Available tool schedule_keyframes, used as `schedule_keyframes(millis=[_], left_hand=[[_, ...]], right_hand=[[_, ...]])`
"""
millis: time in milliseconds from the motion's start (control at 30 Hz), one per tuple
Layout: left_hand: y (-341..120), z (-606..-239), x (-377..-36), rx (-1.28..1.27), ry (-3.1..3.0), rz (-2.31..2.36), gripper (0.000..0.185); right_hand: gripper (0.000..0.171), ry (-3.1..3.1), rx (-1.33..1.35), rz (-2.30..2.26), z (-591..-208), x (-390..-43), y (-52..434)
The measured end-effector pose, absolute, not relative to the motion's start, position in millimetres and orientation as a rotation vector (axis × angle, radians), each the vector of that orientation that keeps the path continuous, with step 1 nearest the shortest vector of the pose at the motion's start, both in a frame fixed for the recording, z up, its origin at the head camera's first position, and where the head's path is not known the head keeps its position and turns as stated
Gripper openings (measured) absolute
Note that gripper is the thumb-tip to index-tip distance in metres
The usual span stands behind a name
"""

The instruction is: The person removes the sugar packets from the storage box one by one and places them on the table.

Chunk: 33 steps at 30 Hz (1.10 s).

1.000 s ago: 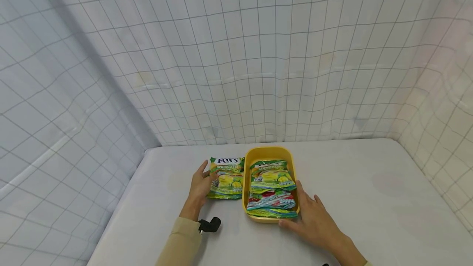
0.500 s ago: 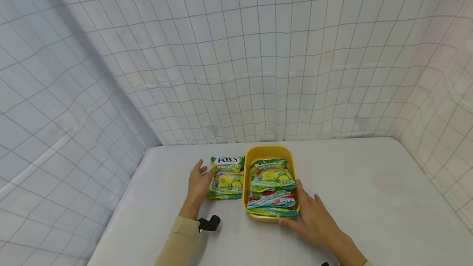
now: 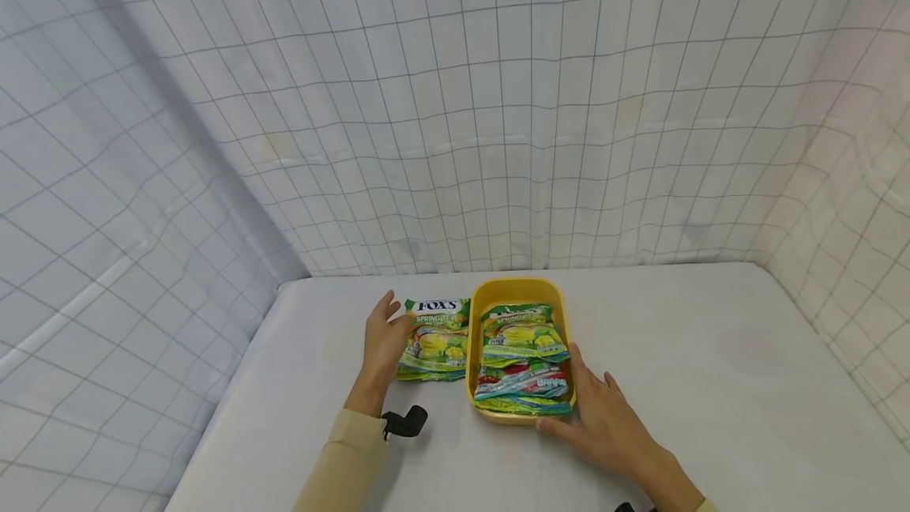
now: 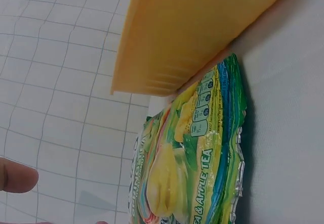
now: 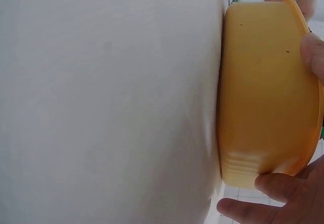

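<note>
packing candy bags into a yellow tub (image 3: 520, 291) on the white counter (image 3: 711, 385). partly done, by the look of it: at least three bags (image 3: 522, 358) already stacked inside, filling the tub to the rim. one more bag (image 3: 435, 334) left outside, flat on the counter, touching the tub's left wall. still to go in, most likely, though not much room on top.

left hand (image 3: 381, 338) resting at the left edge of that loose bag, fingers spread and mostly straight, thumb toward the bag. touching it maybe, but no clear pinch or grip yet. right hand (image 3: 604, 421) at the tub's near right corner, thumb on the rim, fingers lightly bent round the wall, holding the tub steady. in the right wrist view, same tub (image 5: 266, 87) seen from the side with fingertips (image 5: 281, 186) pressed under its corner.

hard to make out: how many bags really in the stack, since only edges show under the top ones. in the left wrist view, only a fingertip (image 4: 15, 176) at the frame edge, so nothing sure there about the grip on the bag (image 4: 190, 168). small black thing (image 3: 405, 421) by the left sleeve, most likely a camera strap part. right forearm cut off at the bottom of the head view.
</note>
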<state>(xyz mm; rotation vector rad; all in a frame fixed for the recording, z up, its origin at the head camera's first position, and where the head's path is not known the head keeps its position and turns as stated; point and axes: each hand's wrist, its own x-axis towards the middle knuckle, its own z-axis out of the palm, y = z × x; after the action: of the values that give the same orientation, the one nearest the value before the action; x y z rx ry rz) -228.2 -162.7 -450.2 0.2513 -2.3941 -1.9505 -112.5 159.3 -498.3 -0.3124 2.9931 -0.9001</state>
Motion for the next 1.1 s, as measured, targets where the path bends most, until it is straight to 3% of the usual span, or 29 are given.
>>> schedule_keyframes(millis=[1100], left_hand=[[-117.4, -433.7, -223.6, 0.029, -2.372, -2.125, 0.075]], right_hand=[[0.128, 2.95, -0.291, -0.954, -496.9, -109.7, 158.8]])
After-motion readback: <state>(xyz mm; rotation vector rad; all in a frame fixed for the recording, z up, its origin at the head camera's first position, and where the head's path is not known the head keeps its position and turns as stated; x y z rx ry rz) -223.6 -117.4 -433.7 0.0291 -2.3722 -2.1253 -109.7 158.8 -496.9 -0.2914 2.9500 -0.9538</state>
